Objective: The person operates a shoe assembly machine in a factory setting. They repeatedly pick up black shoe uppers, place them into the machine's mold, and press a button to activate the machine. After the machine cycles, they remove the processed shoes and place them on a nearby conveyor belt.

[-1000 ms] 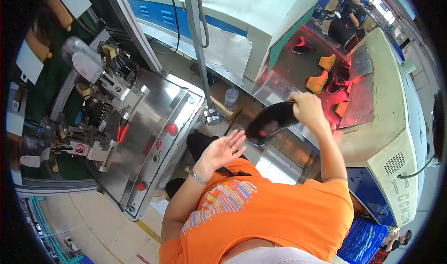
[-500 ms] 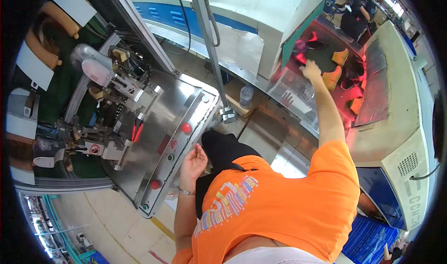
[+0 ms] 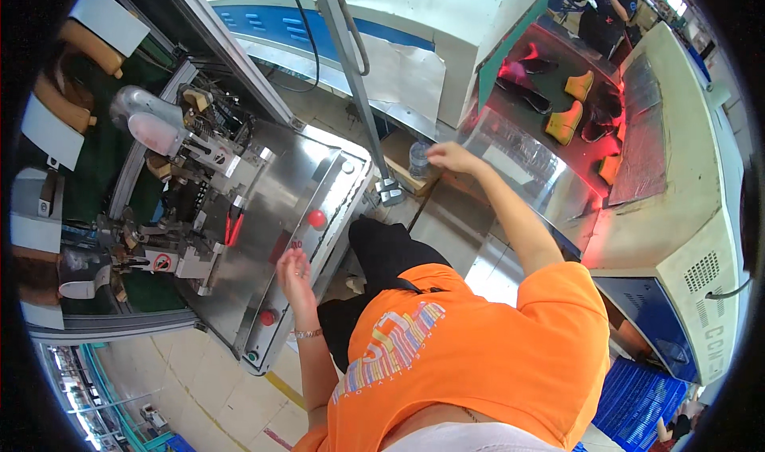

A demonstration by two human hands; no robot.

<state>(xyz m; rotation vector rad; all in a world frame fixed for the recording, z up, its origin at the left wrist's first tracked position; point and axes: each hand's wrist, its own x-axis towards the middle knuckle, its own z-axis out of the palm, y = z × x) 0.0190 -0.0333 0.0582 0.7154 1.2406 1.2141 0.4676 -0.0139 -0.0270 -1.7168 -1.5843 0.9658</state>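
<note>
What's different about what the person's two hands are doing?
The right hand is stretched far out, the arm nearly straight, and touches a small clear bottle on a low ledge. The left hand stays close in, the arm bent, over the edge of the shiny metal machine panel near its red buttons. The left wrist wears a bracelet; the right wrist is bare. Both are bare hands.

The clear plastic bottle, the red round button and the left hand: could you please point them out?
clear plastic bottle [image 3: 419, 160], head view, its body.
red round button [image 3: 317, 219], head view, its cap.
left hand [image 3: 295, 270], head view, its back.
</note>
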